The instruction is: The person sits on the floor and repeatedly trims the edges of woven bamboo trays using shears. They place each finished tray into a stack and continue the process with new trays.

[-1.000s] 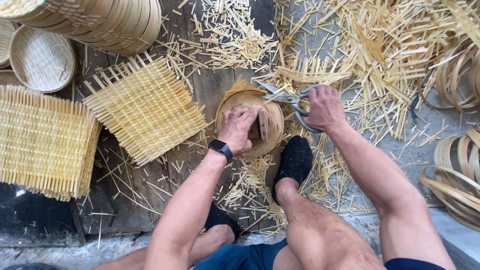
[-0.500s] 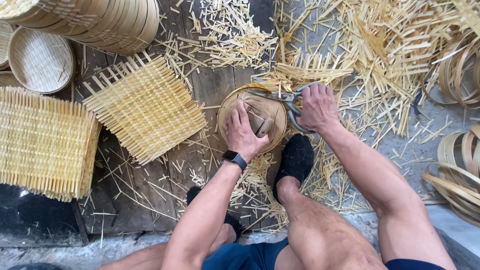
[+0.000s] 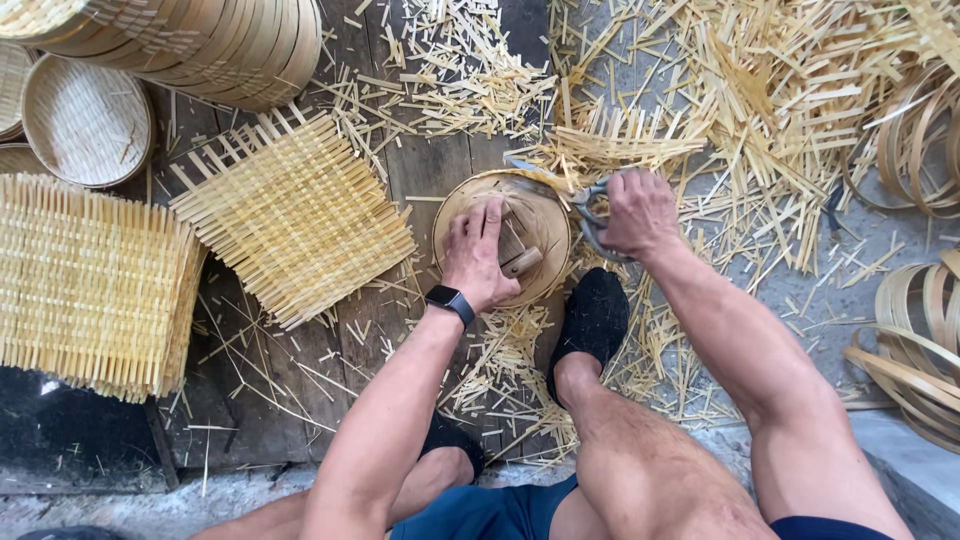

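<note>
Down on the plank floor (image 3: 430,170), a small round woven basket tray (image 3: 545,205) sits between the person's knees, and both hands are at work on it. Pressed flat on the tray's centre, the left hand (image 3: 478,255) has its fingers spread over the weave, with a black watch (image 3: 450,302) on the wrist. Inside the tray, just beside that hand, lies a short wooden block (image 3: 520,262); nothing else can be made out in it. Clamped around the handles of a pair of metal shears (image 3: 588,215), the right hand (image 3: 640,212) holds them touching the tray's right rim. A foot in a black sock (image 3: 592,318) rests on the floor just below the tray.

To the left lies a square woven mat (image 3: 295,215) with loose strip ends sticking out all round, and further left a thick stack of similar mats (image 3: 90,285). At the top left, a stack of finished round trays (image 3: 210,40) lies on its side, nested one inside another, and beside it a single shallow round tray (image 3: 85,120) faces up, holding only a few stray slivers. Cut bamboo offcuts (image 3: 760,110) litter the floor thickly at the top and right. Coiled bamboo hoops (image 3: 915,340) lie at the right edge.
</note>
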